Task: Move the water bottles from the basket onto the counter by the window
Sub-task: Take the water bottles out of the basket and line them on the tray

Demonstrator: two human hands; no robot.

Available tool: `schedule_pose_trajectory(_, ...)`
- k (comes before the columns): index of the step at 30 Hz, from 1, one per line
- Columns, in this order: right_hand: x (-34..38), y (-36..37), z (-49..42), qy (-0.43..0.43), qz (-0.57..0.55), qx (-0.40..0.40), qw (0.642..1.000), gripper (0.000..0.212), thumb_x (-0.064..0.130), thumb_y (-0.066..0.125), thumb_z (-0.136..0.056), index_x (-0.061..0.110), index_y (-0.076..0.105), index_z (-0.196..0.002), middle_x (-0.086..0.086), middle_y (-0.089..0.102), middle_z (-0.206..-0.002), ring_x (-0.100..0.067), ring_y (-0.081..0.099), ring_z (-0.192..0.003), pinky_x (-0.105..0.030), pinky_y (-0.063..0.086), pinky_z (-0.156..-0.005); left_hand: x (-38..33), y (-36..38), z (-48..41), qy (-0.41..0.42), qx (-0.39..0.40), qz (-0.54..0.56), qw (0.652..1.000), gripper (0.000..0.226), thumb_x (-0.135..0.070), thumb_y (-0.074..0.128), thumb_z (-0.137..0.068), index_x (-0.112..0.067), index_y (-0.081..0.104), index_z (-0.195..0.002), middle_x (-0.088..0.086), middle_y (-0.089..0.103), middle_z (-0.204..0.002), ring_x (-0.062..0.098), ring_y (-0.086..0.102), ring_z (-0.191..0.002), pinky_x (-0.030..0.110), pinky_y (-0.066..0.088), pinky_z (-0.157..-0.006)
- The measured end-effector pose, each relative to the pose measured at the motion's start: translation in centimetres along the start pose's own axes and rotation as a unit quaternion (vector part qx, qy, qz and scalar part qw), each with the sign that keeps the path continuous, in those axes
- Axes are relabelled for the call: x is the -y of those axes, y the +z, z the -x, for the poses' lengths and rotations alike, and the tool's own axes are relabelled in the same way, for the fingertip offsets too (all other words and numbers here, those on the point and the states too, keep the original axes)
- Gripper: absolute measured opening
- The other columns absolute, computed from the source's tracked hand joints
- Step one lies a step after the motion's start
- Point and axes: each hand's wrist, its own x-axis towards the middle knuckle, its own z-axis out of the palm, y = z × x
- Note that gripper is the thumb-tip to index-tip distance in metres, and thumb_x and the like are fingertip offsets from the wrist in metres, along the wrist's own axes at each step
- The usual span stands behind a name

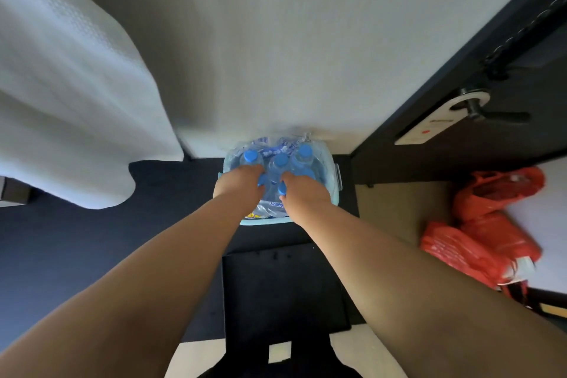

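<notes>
Both bare forearms extend forward and down into a pale blue basket (337,176) standing on the dark floor against a white wall. The left hand (239,182) is curled around a blue-capped bottle (261,180) at the near left of the cluster. The right hand (303,189) is curled around another bottle (282,189) at the near centre. Three more water bottles (280,159) stand upright behind them, inside torn plastic wrap. Orange bags (487,221) lie well to the right, below a dark door.

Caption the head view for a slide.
Both hands, left and right, reach into a basket of blue-capped bottles on the floor.
</notes>
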Motion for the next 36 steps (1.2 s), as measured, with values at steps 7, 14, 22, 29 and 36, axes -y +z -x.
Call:
schedule_pose_trajectory(7,0.7,-2.3,1.9,0.012,-0.11,-0.099,0.989,0.028,0.036,0.057,-0.101,0.022,0.051,-0.124,-0.003,0.067,-0.099,-0.027,0.065,-0.089,-0.034,0.043,-0.064,-0.6,-3.2,2.6,0.013,-0.084,0.108,0.99,0.018,-0.032,0.059,-0.081,-0.031,0.062,-0.098,-0.008,0.063,-0.079,0.018,0.06,-0.067,0.03,0.051,-0.057)
schedule_pose_trajectory(14,0.9,-6.0,5.2,-0.034,-0.151,-0.182,0.971,0.024,0.037,0.06,-0.096,0.023,0.057,-0.115,0.002,0.066,-0.092,-0.02,0.059,-0.082,-0.034,0.045,-0.064,-1.4,-7.9,6.2,0.023,-0.147,0.143,0.978,0.017,-0.04,0.062,-0.077,-0.033,0.064,-0.093,-0.011,0.066,-0.078,0.014,0.062,-0.07,0.031,0.055,-0.063)
schedule_pose_trajectory(22,1.4,-10.2,9.2,-0.068,-0.205,-0.237,0.947,0.019,0.036,0.071,-0.089,0.024,0.063,-0.101,0.009,0.063,-0.079,-0.016,0.06,-0.071,-0.03,0.043,-0.06,-3.0,-11.5,10.6,0.025,-0.184,0.169,0.968,0.015,-0.039,0.067,-0.078,-0.035,0.066,-0.092,-0.015,0.065,-0.073,0.005,0.06,-0.067,0.021,0.046,-0.054)
schedule_pose_trajectory(29,2.2,-13.4,12.9,-0.092,-0.258,-0.271,0.923,0.024,0.042,0.077,-0.086,0.037,0.058,-0.101,0.018,0.062,-0.08,-0.002,0.061,-0.07,-0.02,0.049,-0.058,-3.7,-14.1,15.4,0.04,-0.219,0.195,0.955,0.012,-0.041,0.07,-0.078,-0.037,0.065,-0.087,-0.016,0.063,-0.067,0.002,0.059,-0.061,0.017,0.039,-0.051)
schedule_pose_trajectory(36,2.7,-11.1,14.7,-0.082,-0.227,-0.188,0.952,0.016,0.036,0.073,-0.086,0.024,0.063,-0.088,0.005,0.065,-0.074,-0.014,0.062,-0.068,-0.037,0.053,-0.061,-2.0,-10.8,16.9,0.004,-0.13,0.151,0.98,0.016,-0.045,0.068,-0.071,-0.029,0.064,-0.074,-0.007,0.064,-0.065,0.011,0.061,-0.061,0.025,0.047,-0.051)
